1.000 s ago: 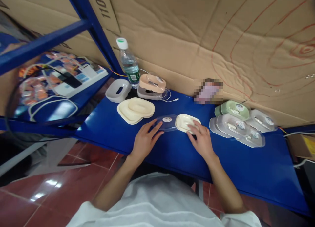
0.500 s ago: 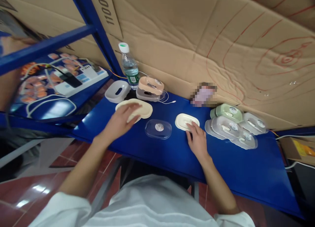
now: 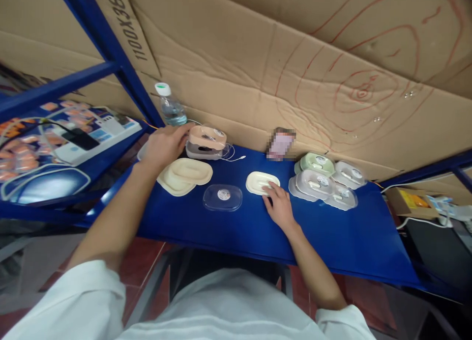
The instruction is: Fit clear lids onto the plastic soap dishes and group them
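My left arm reaches farther forward than my right, its forearm (image 3: pixel 112 212) slanting up and inward from a rolled white sleeve (image 3: pixel 73 300). My left hand (image 3: pixel 162 144) is back-up, fingers stretched ahead and to my right; whether they grip is hidden. My right forearm (image 3: pixel 315 264) angles inward from its own white cuff (image 3: pixel 342 323), and my right hand (image 3: pixel 280 206) is palm-down, fingers loosely spread and slightly bent.
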Tool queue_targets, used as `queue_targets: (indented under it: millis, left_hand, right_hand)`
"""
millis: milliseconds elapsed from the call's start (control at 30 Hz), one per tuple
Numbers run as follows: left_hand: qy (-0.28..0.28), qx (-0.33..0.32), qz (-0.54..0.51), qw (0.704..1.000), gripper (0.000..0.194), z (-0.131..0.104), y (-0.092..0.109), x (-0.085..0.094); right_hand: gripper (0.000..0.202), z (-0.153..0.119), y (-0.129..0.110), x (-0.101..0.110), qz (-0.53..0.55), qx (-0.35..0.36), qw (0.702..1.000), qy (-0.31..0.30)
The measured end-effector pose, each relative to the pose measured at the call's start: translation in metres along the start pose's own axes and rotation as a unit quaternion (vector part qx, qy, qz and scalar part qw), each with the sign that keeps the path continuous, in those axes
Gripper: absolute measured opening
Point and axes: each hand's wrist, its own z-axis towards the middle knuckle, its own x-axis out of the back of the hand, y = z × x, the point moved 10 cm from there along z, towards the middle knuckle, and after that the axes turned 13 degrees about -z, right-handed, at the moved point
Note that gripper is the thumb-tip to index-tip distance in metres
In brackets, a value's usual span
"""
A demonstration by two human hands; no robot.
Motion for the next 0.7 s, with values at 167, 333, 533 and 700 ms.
queue_targets:
  millis: [167, 333, 533, 700]
  left_hand:
    - [-0.033, -0.015, -0.001, 0.999, 0.050, 0.004, 0.002, -0.014]
    - [-0.099, -0.018, 0.032, 0.994, 0.053, 0.015, 0.012, -0.035]
    - [-0.159, -0.060, 0.054, 0.984, 0.047, 0.030, 0.037, -0.047]
    - [-0.169, -0.093, 0.096, 0.977, 0.030, 0.038, 0.049, -0.035]
  right_hand:
    - [0.034, -0.001, -0.002, 0.002, 0.009, 0.004, 1.000, 0.007]
    - [0.034, -0.002, -0.002, 0.003, 0.015, 0.002, 1.000, 0.006]
    - [0.035, -0.002, -0.002, 0.003, 0.014, 0.010, 1.000, 0.010]
    - [0.033, -0.002, -0.003, 0.004, 0.011, 0.013, 1.000, 0.013]
